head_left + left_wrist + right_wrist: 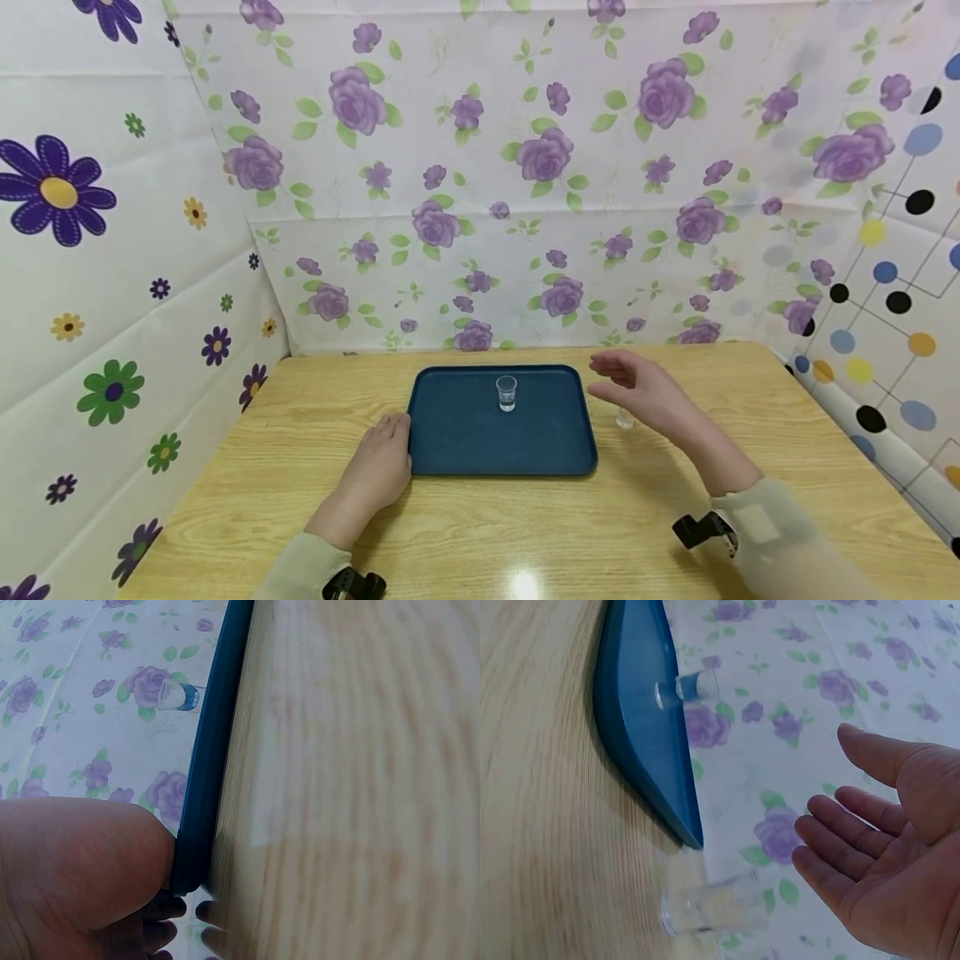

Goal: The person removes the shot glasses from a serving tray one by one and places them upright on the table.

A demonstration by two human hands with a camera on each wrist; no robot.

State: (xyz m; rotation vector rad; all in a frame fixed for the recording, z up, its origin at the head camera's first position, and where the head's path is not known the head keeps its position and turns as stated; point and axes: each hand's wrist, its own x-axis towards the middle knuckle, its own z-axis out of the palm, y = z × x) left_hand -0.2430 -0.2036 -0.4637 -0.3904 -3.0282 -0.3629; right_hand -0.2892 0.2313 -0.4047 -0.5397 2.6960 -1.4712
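Observation:
A dark blue tray (pixel 502 442) lies on the wooden table, and a small clear shot glass (pixel 507 394) stands upright in its far half. Along the tray's left edge rests my left hand (pixel 378 458), its thumb side touching the rim; in the left wrist view the thumb (pixel 90 847) lies right against the tray's side. My right hand (pixel 645 392) hovers off the tray's right edge with fingers spread from the thumb and nothing between them. Below it a second clear shot glass (pixel 624 418) stands on the table, partly hidden by that hand; the right wrist view shows this glass (pixel 712 904) apart from the fingers.
The wooden table (pixel 465 533) reaches back to a flower-patterned cloth (pixel 450 167). More patterned cloth hangs at the left and right sides. Each wrist wears a small black camera.

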